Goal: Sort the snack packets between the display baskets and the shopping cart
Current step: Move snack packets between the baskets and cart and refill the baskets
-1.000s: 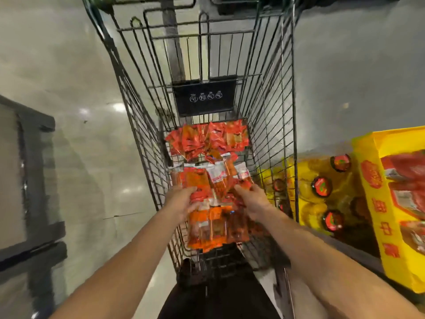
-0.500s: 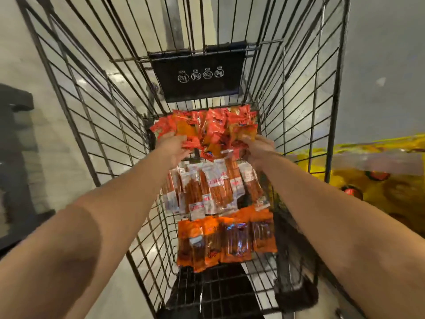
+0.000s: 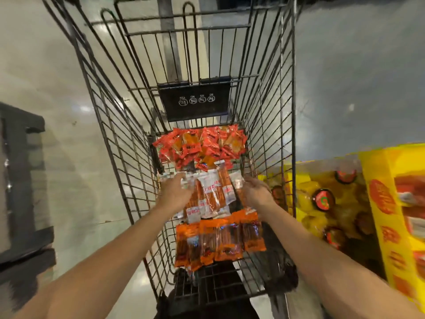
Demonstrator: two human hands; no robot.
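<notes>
A black wire shopping cart holds three groups of snack packets. Small red packets lie at the far end. Clear packets with white labels lie in the middle. Orange packets lie nearest me. My left hand grips the left side of the clear packets. My right hand holds their right side, fingers curled on the edge.
The cart's black child-seat flap stands behind the red packets. A yellow display box and bottles with red caps stand to the right of the cart. A dark shelf frame stands at the left on the pale floor.
Both hands pulled back from the red packets at the far end to the clear white-label packets in the middle. The view has tilted back and widened.
</notes>
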